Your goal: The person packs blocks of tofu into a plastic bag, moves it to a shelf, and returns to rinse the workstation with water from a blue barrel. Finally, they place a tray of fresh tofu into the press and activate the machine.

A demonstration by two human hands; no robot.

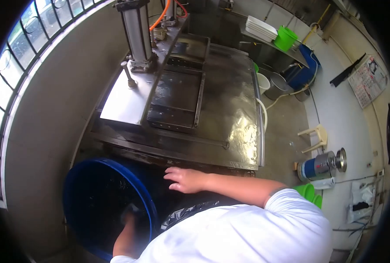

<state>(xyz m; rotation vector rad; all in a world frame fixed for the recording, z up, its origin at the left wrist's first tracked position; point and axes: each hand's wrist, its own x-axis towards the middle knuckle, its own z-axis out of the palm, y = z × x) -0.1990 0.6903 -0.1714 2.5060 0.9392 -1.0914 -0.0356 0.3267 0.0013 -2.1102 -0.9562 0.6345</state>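
My left hand [128, 220] reaches down into a big blue barrel [149, 206] at the lower left. The barrel's inside is dark, and whether the hand grips anything there cannot be made out. My right hand [184, 179] lies flat with its fingers apart at the near edge of the wet steel table [243, 136], just above the barrel's rim, and holds nothing. A black plastic bag or apron [186, 210] shows between the barrel and my white shirt.
The steel table carries a press with an upright cylinder [137, 30] and dark metal trays [177, 96]. At the back stand stacked white trays [260, 28], a green bucket [285, 38] and a blue drum [306, 70]. A plastic stool [316, 138] and a steel-and-blue machine [322, 164] are on the floor at right.
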